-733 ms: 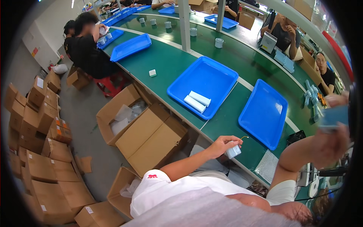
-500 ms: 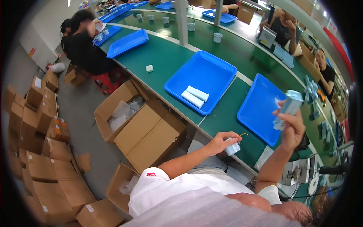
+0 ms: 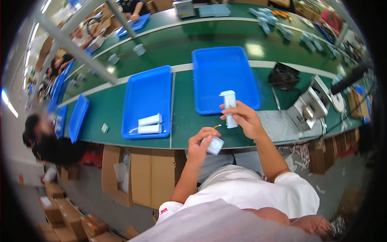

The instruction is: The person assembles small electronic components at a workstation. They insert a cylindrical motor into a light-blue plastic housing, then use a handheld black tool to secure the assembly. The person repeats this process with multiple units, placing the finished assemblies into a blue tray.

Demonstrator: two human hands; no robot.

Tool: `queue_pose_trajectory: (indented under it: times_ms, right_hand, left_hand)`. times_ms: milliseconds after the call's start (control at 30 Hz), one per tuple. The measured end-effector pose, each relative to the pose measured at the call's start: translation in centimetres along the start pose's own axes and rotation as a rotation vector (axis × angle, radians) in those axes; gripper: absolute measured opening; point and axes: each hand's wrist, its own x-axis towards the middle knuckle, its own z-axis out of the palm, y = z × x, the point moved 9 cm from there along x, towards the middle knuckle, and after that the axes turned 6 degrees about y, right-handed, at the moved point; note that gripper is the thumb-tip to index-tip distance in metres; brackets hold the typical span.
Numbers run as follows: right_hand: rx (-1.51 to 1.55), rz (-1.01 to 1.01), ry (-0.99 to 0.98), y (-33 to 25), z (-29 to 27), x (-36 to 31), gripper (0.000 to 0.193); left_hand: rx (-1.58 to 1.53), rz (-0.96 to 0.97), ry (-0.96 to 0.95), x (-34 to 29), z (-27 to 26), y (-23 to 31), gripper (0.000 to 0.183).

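Note:
My left hand (image 3: 197, 146) is closed around a small pale-blue plastic part (image 3: 215, 146) with a short yellowish wire (image 3: 217, 126) sticking up from it. Slightly higher and to the right, my right hand (image 3: 247, 119) grips a long pale-blue plastic housing (image 3: 229, 99) upright between thumb and fingers. The housing is in front of the near edge of a blue tray (image 3: 223, 68), apart from the part in my left hand. Two similar white housings (image 3: 150, 119) lie side by side in another blue tray (image 3: 147, 90) to the left.
A metal bench fixture (image 3: 308, 109) stands on the right, near a black object (image 3: 284, 76). A small white block (image 3: 105, 128) sits left of the trays. Beyond runs a green conveyor (image 3: 173, 42) carrying grey cups (image 3: 139, 49). Cardboard boxes (image 3: 151, 177) stand below the table edge.
The view has swung to the right. My right hand has lowered the housing and brought it closer to my left hand, which still holds the small part.

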Motion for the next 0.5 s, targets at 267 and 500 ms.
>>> queue_pose_trajectory:
  times_ms: [267, 500]
  right_hand:
    - [0.081, 0.014, 0.046, -0.5, -4.0, -0.3, 0.055]
    - [0.091, -0.035, 0.279, 0.3, -8.8, -1.2, 0.058]
  left_hand:
    - [0.143, 0.12, -0.025, 4.6, 1.6, 3.1, 0.016]
    - [0.229, 0.15, -0.101, 6.7, 4.0, 2.5, 0.018]
